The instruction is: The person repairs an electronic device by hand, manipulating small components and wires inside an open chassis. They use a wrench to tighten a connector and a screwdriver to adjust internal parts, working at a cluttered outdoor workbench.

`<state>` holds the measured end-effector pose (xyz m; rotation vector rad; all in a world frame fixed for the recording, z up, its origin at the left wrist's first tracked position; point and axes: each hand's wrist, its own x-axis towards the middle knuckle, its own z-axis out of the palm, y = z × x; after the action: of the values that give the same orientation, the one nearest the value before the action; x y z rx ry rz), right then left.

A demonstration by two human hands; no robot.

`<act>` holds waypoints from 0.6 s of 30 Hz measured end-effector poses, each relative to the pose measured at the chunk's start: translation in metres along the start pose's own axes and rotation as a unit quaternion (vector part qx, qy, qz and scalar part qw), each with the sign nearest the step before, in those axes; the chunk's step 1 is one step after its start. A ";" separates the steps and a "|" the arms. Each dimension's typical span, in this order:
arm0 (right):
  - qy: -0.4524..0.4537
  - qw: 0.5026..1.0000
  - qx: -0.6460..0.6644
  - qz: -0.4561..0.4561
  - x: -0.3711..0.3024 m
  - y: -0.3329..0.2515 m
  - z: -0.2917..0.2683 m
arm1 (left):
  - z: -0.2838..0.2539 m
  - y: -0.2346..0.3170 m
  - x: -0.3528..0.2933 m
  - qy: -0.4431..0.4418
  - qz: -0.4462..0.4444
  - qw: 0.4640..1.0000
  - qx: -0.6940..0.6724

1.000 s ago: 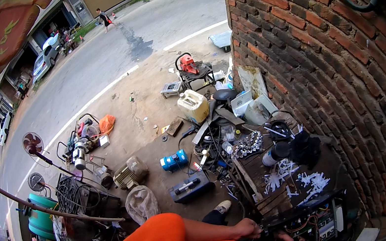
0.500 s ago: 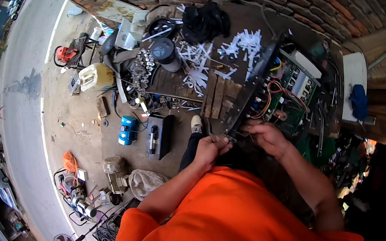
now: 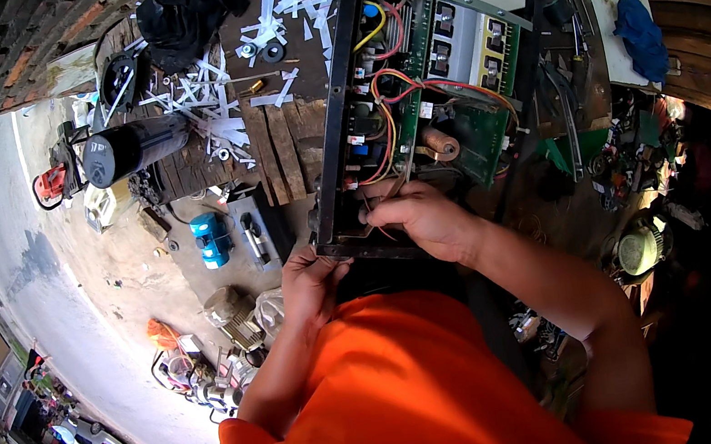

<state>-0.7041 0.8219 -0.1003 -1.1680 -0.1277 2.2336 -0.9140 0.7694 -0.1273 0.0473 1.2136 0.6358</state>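
Observation:
An opened electrical machine with a black metal frame [image 3: 330, 125] stands before me on the bench. Inside it are green circuit boards [image 3: 483, 140], red and yellow wires [image 3: 397, 78] and a copper coil [image 3: 439, 143]. My left hand [image 3: 310, 286] is closed in a pinch at the near left corner of the frame; whatever lies between its fingertips is hidden. Reaching into the near end of the machine, my right hand [image 3: 424, 219] has thumb and fingers pinched together beside thin wires. What it holds is too small to make out.
White paper strips [image 3: 214, 105] litter the bench left of the machine, near a dark cylindrical container [image 3: 133, 149] and black cloth [image 3: 186, 13]. Long metal tools [image 3: 564, 113] lie to the right. A blue motor [image 3: 211, 241] and a grey motor [image 3: 232, 317] sit on the ground.
The view has turned and tipped closer over the machine. My right hand has gone from the frame's near edge to inside it. My left hand is now lower, at the corner.

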 end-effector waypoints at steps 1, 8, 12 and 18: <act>0.003 1.000 -0.002 -0.009 0.001 0.002 0.001 | 0.001 0.001 -0.001 -0.001 0.000 1.000 0.003; -0.006 0.997 -0.037 0.062 0.008 0.005 -0.010 | 0.005 0.008 -0.005 0.039 -0.022 0.999 -0.014; -0.004 0.998 -0.009 0.065 0.004 -0.001 -0.005 | 0.007 0.007 -0.004 0.061 -0.025 0.998 -0.024; 0.007 0.999 -0.008 0.050 0.008 0.002 -0.005 | 0.002 0.007 -0.005 0.061 -0.036 0.997 -0.041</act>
<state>-0.7044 0.8239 -0.1098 -1.2230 -0.0846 2.3139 -0.9164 0.7732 -0.1195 -0.1052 1.2994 0.6328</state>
